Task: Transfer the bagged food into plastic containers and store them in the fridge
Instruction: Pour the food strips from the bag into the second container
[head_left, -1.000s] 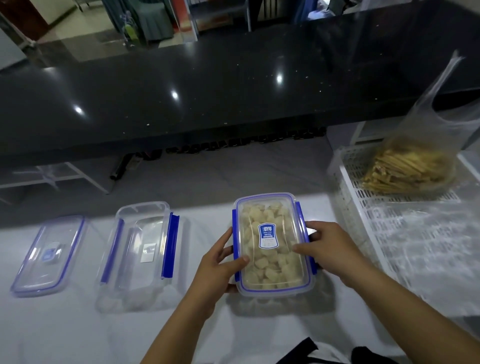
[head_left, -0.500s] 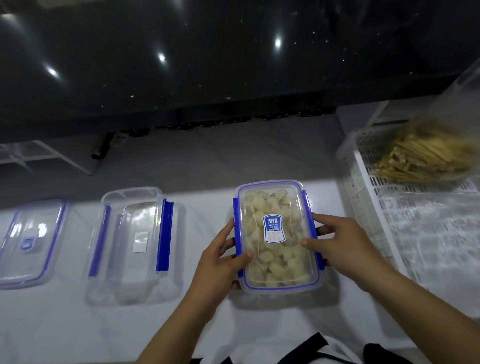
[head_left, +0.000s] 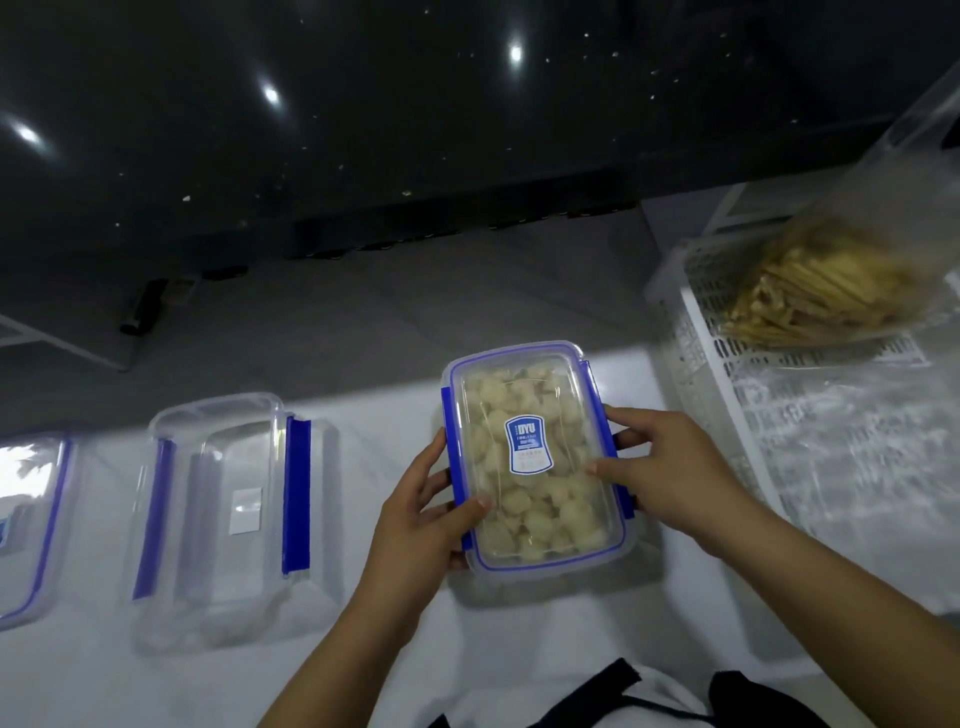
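A clear plastic container (head_left: 535, 457) with a blue-rimmed lid and a blue label sits on the white counter, full of pale food chunks. My left hand (head_left: 421, 519) grips its left side, thumb on the lid. My right hand (head_left: 670, 467) holds its right side, fingers over the blue clip. To the left stands an empty clear container (head_left: 228, 514) with blue side clips. A loose lid (head_left: 31, 525) lies at the far left edge. A clear bag of yellow sticks (head_left: 831, 291) rests in the white basket (head_left: 691, 332) on the right.
The white counter (head_left: 363, 649) ends at a drop to a grey floor behind the containers. A black glossy countertop (head_left: 363, 130) fills the far side. Crumpled clear plastic (head_left: 857, 441) lies in the basket's near part.
The camera view has tipped downward and closer. Both hands stay on the filled container, which has shifted slightly toward the right.
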